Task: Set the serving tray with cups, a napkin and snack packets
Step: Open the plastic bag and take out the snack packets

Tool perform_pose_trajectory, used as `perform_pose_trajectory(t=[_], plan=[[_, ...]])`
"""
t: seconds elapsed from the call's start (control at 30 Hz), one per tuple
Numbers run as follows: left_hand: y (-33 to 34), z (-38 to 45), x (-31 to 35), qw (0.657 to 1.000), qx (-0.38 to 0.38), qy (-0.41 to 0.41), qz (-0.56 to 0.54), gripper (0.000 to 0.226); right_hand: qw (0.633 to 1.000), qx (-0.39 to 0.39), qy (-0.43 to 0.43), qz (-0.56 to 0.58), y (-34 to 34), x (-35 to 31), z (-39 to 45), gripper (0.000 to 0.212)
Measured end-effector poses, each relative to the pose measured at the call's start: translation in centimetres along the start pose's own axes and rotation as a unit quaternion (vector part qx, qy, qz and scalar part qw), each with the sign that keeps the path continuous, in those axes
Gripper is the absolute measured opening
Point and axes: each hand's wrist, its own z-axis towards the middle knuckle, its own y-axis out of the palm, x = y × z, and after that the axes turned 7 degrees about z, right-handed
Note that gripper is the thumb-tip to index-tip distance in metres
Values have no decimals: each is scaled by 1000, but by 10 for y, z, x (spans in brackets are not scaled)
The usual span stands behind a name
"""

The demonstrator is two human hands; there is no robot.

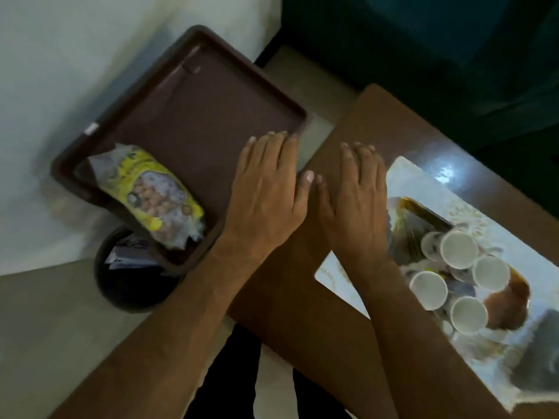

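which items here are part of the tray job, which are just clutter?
Job:
- brown tray, rim under the left hand
- yellow snack packet lying in the tray
- white paper cups on the table
- golden snack packet beside the cups
- right hand, flat on the table

Lying about:
- dark bin on the floor
- patterned table mat

The tray [193, 116] was dark brown, the packet [154, 195] yellow with a clear window, the cups [459, 249] white, the cloth [423, 189] white with a faint pattern, the counter [378, 122] brown.
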Motion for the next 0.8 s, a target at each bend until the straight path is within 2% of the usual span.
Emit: perform_pose_trajectory(t=[0.23, 0.37, 0.53, 0.63, 0.8], plan=[[-18, -45, -98, 990, 31, -139, 5, 51, 986, -84, -105, 97, 52, -96, -5, 52], [-15, -66, -139, 978, 44, -205, -14, 51, 968, -169, -124, 137, 85, -133, -10, 49], [4, -78, -162, 976, 40, -212, -27, 52, 952, -246, -68, 167, 113, -158, -4, 48], [18, -81, -168, 976, 57, -197, -75, 49, 933, -281, -4, 223, 121, -167, 2, 41], [27, -83, -174, 950, 107, -211, -205, 44, 885, -317, 151, 307, 132, -171, 13, 71]])
